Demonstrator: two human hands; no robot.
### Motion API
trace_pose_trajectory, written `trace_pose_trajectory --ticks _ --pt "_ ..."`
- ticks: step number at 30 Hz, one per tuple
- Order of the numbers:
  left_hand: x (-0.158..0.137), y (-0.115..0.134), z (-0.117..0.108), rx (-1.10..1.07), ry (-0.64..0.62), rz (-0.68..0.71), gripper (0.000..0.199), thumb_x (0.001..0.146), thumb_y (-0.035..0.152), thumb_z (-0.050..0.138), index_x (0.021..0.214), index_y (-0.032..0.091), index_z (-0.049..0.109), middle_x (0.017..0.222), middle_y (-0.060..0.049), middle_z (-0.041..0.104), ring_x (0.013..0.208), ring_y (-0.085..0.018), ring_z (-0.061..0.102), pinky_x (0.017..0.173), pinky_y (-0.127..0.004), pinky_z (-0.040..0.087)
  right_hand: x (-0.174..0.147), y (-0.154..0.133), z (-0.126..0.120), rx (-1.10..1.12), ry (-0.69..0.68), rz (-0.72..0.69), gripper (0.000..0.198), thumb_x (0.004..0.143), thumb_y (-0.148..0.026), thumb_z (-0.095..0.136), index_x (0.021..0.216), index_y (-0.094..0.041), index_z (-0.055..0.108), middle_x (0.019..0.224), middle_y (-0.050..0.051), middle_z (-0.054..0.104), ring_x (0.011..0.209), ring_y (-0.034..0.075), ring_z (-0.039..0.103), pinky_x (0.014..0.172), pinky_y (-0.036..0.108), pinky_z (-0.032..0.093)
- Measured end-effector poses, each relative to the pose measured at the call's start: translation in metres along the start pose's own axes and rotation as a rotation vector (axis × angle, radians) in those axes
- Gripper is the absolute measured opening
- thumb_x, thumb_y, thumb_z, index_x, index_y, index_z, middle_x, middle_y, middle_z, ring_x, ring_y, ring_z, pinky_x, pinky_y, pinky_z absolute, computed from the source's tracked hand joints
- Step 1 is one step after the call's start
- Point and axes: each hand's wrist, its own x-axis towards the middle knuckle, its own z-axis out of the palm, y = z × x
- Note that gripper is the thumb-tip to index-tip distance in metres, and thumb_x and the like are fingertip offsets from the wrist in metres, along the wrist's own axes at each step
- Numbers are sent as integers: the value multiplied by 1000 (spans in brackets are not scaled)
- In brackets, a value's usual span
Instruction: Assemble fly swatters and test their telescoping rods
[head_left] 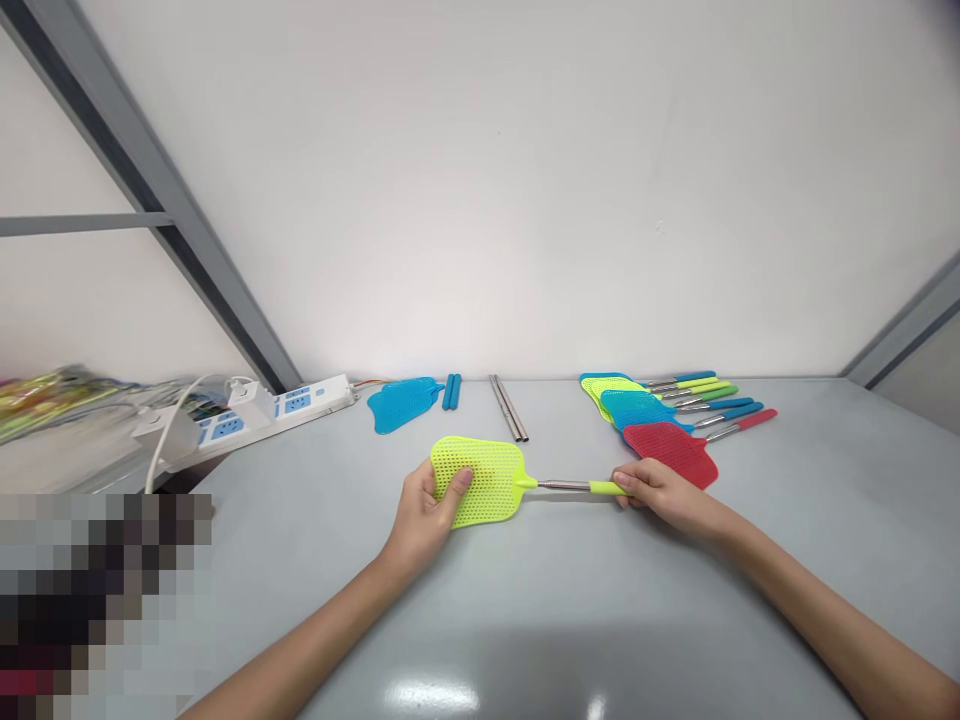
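A yellow-green fly swatter (491, 485) with a metal rod and a matching grip lies level between my two hands, above the grey table. My left hand (431, 505) pinches its perforated head, thumb on top and fingers underneath. At the other end, my right hand (652, 490) is closed around the grip. Behind my right hand rests a red fly swatter (671, 450), at the front of an overlapping row of several blue, yellow-green and red swatters. Farther back on the left are a blue swatter head (405, 403), two blue grips (451, 392) and metal rods (510, 408).
A white power strip (319, 398) with plugs and a cable runs along the table's left edge. Plastic-wrapped colourful items (67, 400) lie beyond it. A pale wall (480, 200) closes off the back, with grey frame posts (165, 190) at the sides.
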Motion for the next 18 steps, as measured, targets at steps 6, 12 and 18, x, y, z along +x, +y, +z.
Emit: trace_pose_trajectory --ticks 6,12,18 --pt "0 0 -1 51 -9 5 34 63 45 63 80 16 57 81 -6 64 75 -22 60 61 -27 48 1 0 -5 22 -59 2 45 82 -50 33 61 -16 54 54 -2 35 48 10 30 46 23 24" --pt "4 3 -4 -62 -111 -83 29 68 39 61 85 16 60 84 -6 65 75 -22 61 64 -30 48 1 -7 -9 -12 -34 -29 37 80 -47 39 72 -17 59 57 -2 39 51 10 33 46 22 24" --pt "10 12 -12 -255 -319 -401 32 72 40 56 91 14 62 92 -11 64 79 -24 61 70 -33 49 -1 -12 -8 -59 28 -65 24 74 -42 52 76 -18 57 66 0 49 60 13 43 50 22 31"
